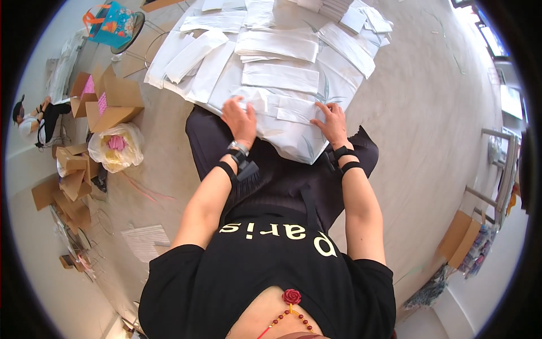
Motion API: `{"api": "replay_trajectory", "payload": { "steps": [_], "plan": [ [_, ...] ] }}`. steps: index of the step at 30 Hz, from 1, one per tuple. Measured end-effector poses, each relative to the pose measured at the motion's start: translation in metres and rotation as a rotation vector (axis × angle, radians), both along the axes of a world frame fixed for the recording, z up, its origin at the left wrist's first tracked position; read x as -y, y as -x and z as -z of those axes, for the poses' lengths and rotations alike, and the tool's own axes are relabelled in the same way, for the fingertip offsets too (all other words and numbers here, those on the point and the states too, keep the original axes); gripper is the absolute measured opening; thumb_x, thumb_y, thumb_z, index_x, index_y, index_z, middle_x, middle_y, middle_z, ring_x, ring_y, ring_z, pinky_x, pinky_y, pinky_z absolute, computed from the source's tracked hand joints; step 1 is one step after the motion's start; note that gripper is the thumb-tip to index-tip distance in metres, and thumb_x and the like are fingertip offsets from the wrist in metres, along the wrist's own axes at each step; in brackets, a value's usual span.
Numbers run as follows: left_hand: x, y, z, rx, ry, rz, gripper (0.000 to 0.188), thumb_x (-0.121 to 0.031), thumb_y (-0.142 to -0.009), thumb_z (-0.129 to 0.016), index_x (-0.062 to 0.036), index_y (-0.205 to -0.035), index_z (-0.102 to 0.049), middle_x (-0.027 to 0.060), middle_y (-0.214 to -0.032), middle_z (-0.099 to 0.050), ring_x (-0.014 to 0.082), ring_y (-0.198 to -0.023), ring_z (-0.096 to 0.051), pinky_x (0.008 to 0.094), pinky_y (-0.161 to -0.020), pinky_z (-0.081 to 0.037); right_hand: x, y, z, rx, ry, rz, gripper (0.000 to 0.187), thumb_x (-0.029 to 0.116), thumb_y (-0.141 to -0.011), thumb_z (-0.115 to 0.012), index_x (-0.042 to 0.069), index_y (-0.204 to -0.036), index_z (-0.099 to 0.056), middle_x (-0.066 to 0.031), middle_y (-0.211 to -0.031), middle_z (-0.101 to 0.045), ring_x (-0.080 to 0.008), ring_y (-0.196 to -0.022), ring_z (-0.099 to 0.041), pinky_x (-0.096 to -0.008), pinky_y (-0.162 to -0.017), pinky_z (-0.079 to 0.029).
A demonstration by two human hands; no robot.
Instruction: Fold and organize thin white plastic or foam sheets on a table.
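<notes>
A narrow folded white strip (pixel 294 109), paper or thin cloth, lies near the front edge of the table. My right hand (pixel 333 121) rests at the strip's right end, thumb and index finger apart and touching its edge. To the left, my left hand (pixel 241 120) lies with fingers spread beside a crumpled white piece (pixel 255 100); its fingertips partly cover white material there. Just beyond are a folded white bundle (pixel 280 77) and a thicker white stack (pixel 276 45). Longer white strips (pixel 196 55) fan out at the left.
The table (pixel 302 148) has a white cover with grey-green leaves. More white stacks (pixel 347 50) lie at its far right. Open cardboard boxes (pixel 116 93) and a clear plastic bag (pixel 117 148) stand on the floor at left. Far left, another person (pixel 34 124) sits; a metal rack (pixel 499 169) is at right.
</notes>
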State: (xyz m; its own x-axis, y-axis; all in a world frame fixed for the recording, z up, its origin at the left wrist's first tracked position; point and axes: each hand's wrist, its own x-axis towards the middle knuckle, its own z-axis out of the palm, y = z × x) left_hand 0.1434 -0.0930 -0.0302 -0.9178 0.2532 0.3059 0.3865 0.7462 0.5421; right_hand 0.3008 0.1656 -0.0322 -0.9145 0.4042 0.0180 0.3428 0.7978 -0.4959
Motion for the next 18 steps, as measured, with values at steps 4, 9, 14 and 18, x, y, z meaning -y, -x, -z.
{"api": "replay_trajectory", "payload": {
  "steps": [4,9,14,18],
  "plan": [
    [0.021,0.041,0.013,0.1,0.151,-0.269,0.05,-0.03,-0.086,-0.078,-0.0098,-0.125,-0.055,0.0141,-0.128,-0.052,0.036,-0.123,-0.046,0.0489,-0.101,-0.036,0.002,0.004,-0.005,0.048,-0.04,-0.017,0.067,0.031,-0.075,-0.087,0.017,-0.137,-0.065,-0.0123,-0.118,-0.062,-0.0324,-0.114,-0.058,-0.0448,-0.098,-0.046],
    [0.034,0.053,0.025,0.255,0.228,-0.254,0.05,-0.033,-0.083,-0.082,-0.0128,-0.122,-0.058,0.0118,-0.126,-0.052,0.0348,-0.124,-0.046,0.0495,-0.102,-0.036,0.014,0.011,-0.016,-0.031,-0.096,-0.017,0.057,0.023,-0.079,-0.084,0.01,-0.132,-0.065,-0.014,-0.117,-0.062,-0.0344,-0.113,-0.058,-0.0449,-0.097,-0.049],
    [0.027,0.058,0.029,0.371,0.162,-0.256,0.031,-0.029,-0.082,-0.081,-0.0125,-0.104,-0.067,0.0108,-0.126,-0.052,0.034,-0.125,-0.046,0.0501,-0.103,-0.036,0.05,0.04,-0.015,-0.22,-0.102,-0.156,0.036,0.006,-0.084,-0.072,0.009,-0.119,-0.067,-0.0139,-0.111,-0.062,-0.0346,-0.107,-0.06,-0.0435,-0.093,-0.051],
    [0.023,0.059,0.033,0.345,0.149,-0.272,0.022,-0.025,-0.082,-0.078,-0.0088,-0.094,-0.07,0.0115,-0.118,-0.059,0.0337,-0.117,-0.054,0.0491,-0.1,-0.042,0.079,0.058,-0.004,-0.115,-0.102,-0.238,0.035,0.004,-0.089,-0.062,0.009,-0.124,-0.067,-0.0135,-0.114,-0.063,-0.0338,-0.109,-0.06,-0.0444,-0.093,-0.051]
  ]
}}
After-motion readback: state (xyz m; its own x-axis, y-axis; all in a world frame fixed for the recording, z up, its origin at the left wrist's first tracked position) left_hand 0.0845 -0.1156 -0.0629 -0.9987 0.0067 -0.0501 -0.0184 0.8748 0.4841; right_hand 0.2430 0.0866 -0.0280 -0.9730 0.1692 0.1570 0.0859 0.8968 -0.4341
